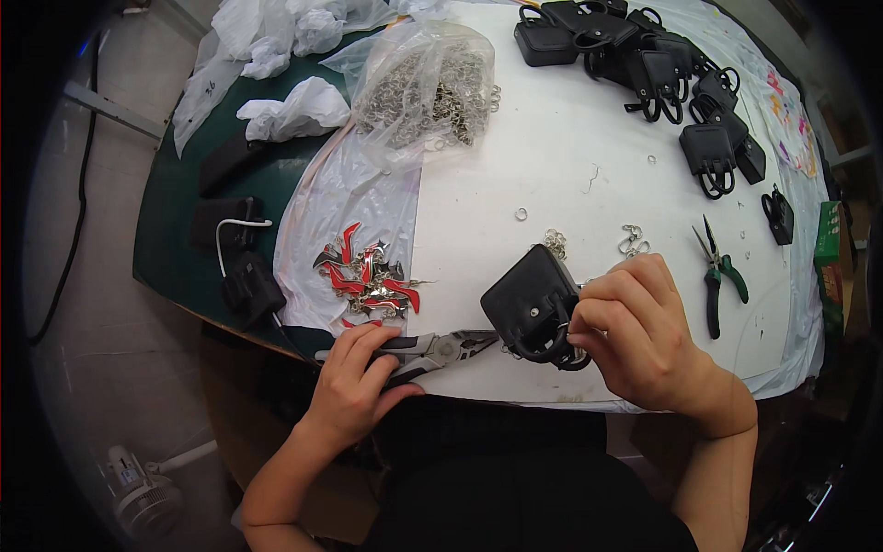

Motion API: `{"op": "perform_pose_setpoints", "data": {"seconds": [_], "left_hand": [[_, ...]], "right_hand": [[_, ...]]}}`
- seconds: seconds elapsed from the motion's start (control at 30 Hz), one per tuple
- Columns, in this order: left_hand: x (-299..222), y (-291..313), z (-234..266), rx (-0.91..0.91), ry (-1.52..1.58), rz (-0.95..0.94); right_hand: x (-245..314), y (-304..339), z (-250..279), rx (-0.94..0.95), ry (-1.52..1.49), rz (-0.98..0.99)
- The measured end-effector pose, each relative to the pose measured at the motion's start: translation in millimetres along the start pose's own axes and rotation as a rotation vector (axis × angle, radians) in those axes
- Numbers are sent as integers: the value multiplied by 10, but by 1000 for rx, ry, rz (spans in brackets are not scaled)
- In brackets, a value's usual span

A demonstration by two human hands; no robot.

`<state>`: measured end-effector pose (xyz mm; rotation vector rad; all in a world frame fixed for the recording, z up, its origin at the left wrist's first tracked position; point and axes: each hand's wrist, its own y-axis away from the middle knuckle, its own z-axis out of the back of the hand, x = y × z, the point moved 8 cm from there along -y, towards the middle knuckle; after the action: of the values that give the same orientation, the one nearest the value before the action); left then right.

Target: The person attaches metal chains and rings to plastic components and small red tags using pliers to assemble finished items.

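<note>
My right hand (pixel 644 336) pinches a small black handbag (pixel 522 290) by its handle side, near a metal ring partly hidden by the fingers. The bag is tilted, with a round silver snap on its face. At the table's front edge my left hand (pixel 351 385) is closed on the grey-and-black handles of a pair of pliers (pixel 445 350), whose jaws point right and end beside the bag. Just beyond the left hand lies a heap of red and black high-heel-shaped charms (pixel 370 276). Short silver chains (pixel 555 242) lie behind the bag.
Green-handled needle-nose pliers (pixel 713 276) lie to the right. A clear bag of metal rings (pixel 428 87) sits at the back, beside crumpled white plastic (pixel 299 109). Several finished-looking black mini bags (pixel 644 55) are piled at the back right. A power adapter (pixel 250 285) rests at left.
</note>
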<state>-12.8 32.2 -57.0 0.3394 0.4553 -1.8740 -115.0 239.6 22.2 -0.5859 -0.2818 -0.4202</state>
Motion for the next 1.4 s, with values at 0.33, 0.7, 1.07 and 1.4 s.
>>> {"op": "perform_pose_setpoints", "data": {"seconds": [0.33,0.7,1.07,1.4], "left_hand": [[-90,-104,583,-273,53,-26],[-372,-533,643,120,41,-55],[-417,-577,722,190,8,-162],[-440,-606,741,203,-2,-185]], "right_hand": [[64,23,-22,7,-29,53],[238,4,-15,25,14,144],[263,-32,-50,107,-93,223],[291,-45,-52,135,-138,270]]}}
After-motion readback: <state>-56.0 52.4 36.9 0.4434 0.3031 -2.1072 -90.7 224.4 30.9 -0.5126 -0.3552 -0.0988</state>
